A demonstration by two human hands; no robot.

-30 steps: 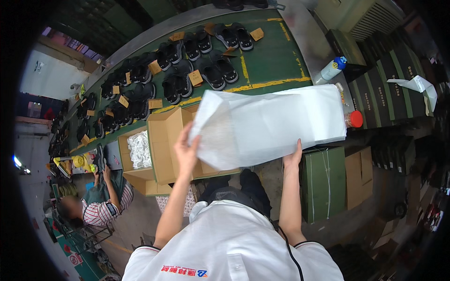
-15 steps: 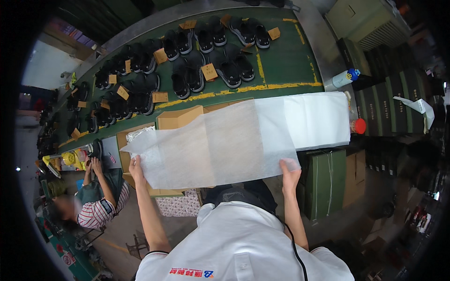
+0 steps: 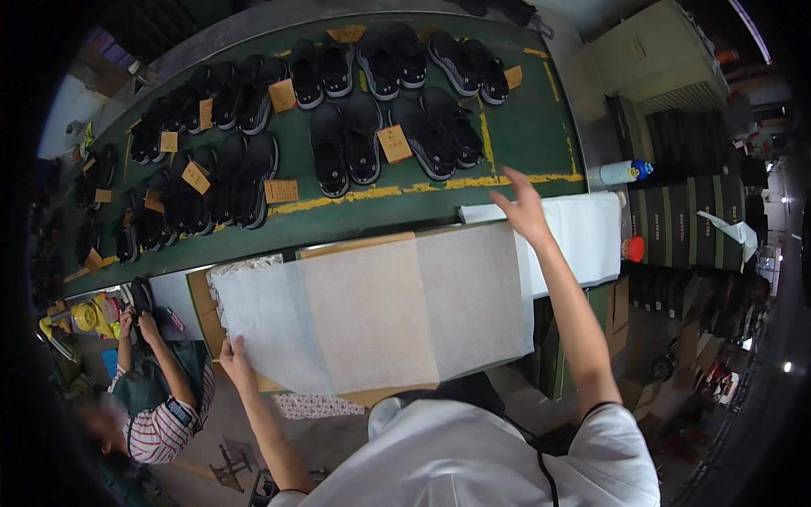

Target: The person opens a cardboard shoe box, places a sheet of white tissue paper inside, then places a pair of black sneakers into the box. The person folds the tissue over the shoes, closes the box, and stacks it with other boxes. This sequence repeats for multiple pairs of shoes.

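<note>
On the near left: left grip (image 3: 235, 362) clamped on the edge of a thin white sheet (image 3: 363, 313). Right grip (image 3: 525, 211) by the sheet's far right corner, fingers apart; can't tell if it touches anything. Sheet spread left to right over cardboard boxes (image 3: 202, 306), along the near side of the green desk (image 3: 536, 139). Crumpled paper (image 3: 253, 264) shows past its far left edge. Right: white sheet stack (image 3: 583, 237), red-lidded jar (image 3: 632, 248), blue-capped bottle (image 3: 619, 173). Far: rows of black shoes (image 3: 363, 122), tan tags (image 3: 394, 144). Far left: co-worker (image 3: 165, 429) handling a dark shoe (image 3: 141, 294).
</note>
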